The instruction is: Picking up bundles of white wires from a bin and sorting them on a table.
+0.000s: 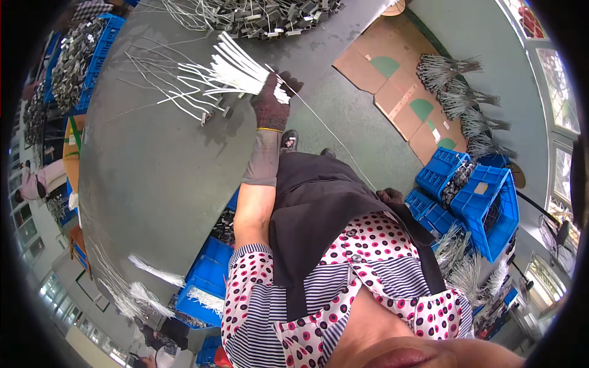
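- One bundle of white strands is in my gloved left hand, by the worktop's right edge; I cannot tell whether any of it rests on the surface.
- Those left fingers are wrapped round the gathered end; the loose ends fan out toward the worktop's left edge.
- A single thin strand runs from beside that hand, past the edge, to my gloved right hand; whether the fingers there pinch it, I cannot tell.
- I'd expect the bundle to feel light, springy and a bit slippery, quick to splay; a full-fist hold round the gathered end suits it, not the loose tips, which could snag or bend.
- Dark blocks with wires are heaped at the worktop's upper edge.
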`<act>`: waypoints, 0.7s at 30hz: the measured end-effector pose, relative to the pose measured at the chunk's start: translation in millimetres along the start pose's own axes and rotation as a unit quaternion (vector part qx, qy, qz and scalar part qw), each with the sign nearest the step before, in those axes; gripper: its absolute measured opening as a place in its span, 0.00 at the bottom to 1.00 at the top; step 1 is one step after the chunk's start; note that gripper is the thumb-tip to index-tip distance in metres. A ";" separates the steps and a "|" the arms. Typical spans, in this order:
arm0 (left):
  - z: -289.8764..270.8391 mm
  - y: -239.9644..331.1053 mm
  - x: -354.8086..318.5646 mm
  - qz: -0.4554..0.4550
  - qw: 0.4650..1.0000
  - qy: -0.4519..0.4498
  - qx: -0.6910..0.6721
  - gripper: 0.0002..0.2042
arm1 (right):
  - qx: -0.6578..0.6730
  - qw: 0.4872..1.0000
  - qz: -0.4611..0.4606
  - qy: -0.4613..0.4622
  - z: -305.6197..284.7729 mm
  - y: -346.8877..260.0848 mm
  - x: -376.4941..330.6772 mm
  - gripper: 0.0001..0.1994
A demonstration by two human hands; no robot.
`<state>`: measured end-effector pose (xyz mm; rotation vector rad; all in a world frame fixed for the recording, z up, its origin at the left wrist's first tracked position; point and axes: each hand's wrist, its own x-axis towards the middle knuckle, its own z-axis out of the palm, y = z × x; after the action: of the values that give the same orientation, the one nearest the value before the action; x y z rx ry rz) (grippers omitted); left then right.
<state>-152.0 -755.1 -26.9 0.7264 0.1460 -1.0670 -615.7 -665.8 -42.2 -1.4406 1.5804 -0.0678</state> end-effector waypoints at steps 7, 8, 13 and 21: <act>2.6 30.1 -24.1 0.121 0.991 0.059 0.024 0.13 | -0.019 0.996 0.090 0.008 -25.5 2.8 2.6 0.12; 0.7 30.2 -25.3 0.127 0.990 0.063 0.024 0.15 | -0.007 0.997 0.075 0.001 -27.0 16.0 8.1 0.12; -8.1 29.3 -53.0 0.121 0.988 0.076 0.056 0.13 | -0.002 0.999 0.013 -0.029 -10.2 9.3 48.6 0.18; -7.2 11.0 -77.5 0.034 0.980 0.012 0.195 0.12 | 0.088 0.983 -0.125 -0.099 76.6 -184.7 106.5 0.24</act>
<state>-179.7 -689.9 7.2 1.0889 -0.0714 -1.0327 -412.2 -765.0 -34.7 -1.4510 1.1966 -0.2001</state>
